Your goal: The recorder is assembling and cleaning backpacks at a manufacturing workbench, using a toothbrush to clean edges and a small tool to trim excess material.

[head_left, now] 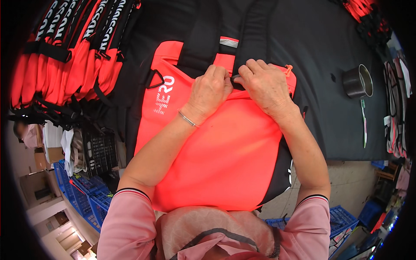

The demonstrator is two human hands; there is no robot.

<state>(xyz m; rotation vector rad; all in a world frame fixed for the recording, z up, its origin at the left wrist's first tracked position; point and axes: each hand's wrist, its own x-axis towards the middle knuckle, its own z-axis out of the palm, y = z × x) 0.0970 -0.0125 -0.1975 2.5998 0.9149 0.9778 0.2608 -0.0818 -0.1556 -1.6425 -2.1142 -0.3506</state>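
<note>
A bright red-orange and black backpack [216, 151] lies on the dark table before me, its lower end near my body. Two black shoulder straps [199, 39] reach away from its top. My left hand [211, 86] and my right hand [263, 86] are close together at the top opening, fingers closed. They pinch the edge around a small black piece [237, 82], whose exact kind is mostly hidden by the fingers. A black triangular ring [155, 79] sits left of my left hand. Beyond my right hand, an orange cord loop [289, 69] shows at the corner.
Several red and black backpacks [73, 69] are stacked at the far left. On the dark table [320, 86], right, a metal cup [358, 81] lies tipped near a toothbrush [364, 123]. Blue crates [342, 219] stand below. Further bags [394, 104] line the right edge.
</note>
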